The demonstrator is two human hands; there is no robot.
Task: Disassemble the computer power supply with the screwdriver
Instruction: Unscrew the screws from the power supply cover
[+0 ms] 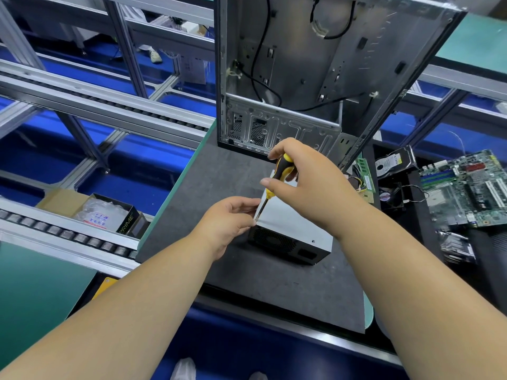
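Head view: grey sheet-metal power supply box (290,229) sits on dark grey counter (219,176), in front of the open PC case (315,72). Your right hand (307,182) grips the yellow-and-black screwdriver (274,185); your left hand (230,220) pinches the shaft near the tip, at the box's top-left corner. Keep shaft square w/ the screw, press down firmly, turn slowly; let left-hand fingers guide only.
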